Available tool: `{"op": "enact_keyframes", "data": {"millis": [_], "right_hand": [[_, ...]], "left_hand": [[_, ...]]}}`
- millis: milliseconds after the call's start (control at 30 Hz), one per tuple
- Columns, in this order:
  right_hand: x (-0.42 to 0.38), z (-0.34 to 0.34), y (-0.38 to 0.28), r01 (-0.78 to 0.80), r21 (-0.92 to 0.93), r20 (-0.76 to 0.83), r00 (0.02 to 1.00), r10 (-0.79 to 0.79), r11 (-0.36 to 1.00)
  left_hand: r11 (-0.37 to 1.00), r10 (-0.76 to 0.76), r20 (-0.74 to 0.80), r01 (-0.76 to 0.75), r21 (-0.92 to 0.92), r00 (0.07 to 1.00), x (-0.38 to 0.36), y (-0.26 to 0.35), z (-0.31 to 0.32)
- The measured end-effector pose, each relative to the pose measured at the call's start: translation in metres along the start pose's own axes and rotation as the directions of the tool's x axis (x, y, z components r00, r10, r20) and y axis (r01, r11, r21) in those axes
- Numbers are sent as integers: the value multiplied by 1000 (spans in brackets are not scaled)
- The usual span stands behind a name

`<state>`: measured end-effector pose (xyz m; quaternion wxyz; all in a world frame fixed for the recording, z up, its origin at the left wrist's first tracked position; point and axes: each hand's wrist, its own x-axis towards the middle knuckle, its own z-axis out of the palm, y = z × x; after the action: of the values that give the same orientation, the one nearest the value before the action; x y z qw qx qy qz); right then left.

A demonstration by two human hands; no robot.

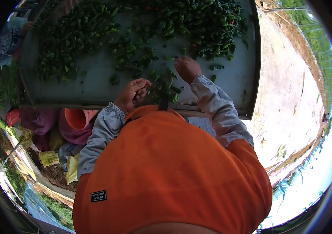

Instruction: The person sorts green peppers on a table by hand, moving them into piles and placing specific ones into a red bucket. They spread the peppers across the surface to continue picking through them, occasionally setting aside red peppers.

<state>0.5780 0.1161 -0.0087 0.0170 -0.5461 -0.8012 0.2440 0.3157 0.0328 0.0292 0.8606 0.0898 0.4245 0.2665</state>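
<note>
Green peppers lie in heaps on a grey table, with a large pile [209, 27] at the upper right and another [72, 43] at the upper left. A small group of peppers [164, 84] lies between my hands near the front edge. My left hand [134, 93] is just left of this group, its fingers curled together; anything inside them is hidden. Above and to the right of the group, my right hand [188, 69] is bent down at the wrist with its fingers curled near the peppers. Whether it holds something cannot be made out. Grey sleeves cover both forearms.
The grey table [91, 91] has a raised dark rim. Below its left front are an orange bucket [76, 118], purple sacks [37, 120] and yellow bags [72, 168]. Another person's hand [69, 4] reaches over the upper left pile; a person in striped clothing [8, 43] is at the far left.
</note>
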Motion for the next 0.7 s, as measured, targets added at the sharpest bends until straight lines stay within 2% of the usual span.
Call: {"op": "enact_keyframes", "data": {"millis": [33, 133, 233, 333, 433, 533, 700], "right_hand": [[8, 1, 4, -43, -43, -52, 998, 41, 998], [29, 9, 9, -58, -106, -70, 996, 51, 993], [42, 9, 13, -51, -185, 80, 995, 67, 981], [58, -12, 17, -130, -219, 251, 950, 185, 967], [83, 1, 24, -77, 75, -24, 997, 79, 994], [102, 28, 12, -13, 44, -58, 998, 16, 999], [102, 34, 7, -46, 27, -13, 999, 47, 999]], "left_hand": [[1000, 12, -28, -12, -24, 1000, 1, -3, -3], [995, 32, -104, -41, -86, 994, 0, -18, -12], [993, 54, -143, -68, -99, 988, -4, -23, -22], [990, 81, -177, -100, -102, 981, -12, -28, -35], [985, 82, -217, -113, -132, 973, -17, -30, -40], [977, 82, -264, -130, -170, 961, -22, -31, -38], [968, 88, -299, -152, -198, 950, -27, -35, -42]]}}
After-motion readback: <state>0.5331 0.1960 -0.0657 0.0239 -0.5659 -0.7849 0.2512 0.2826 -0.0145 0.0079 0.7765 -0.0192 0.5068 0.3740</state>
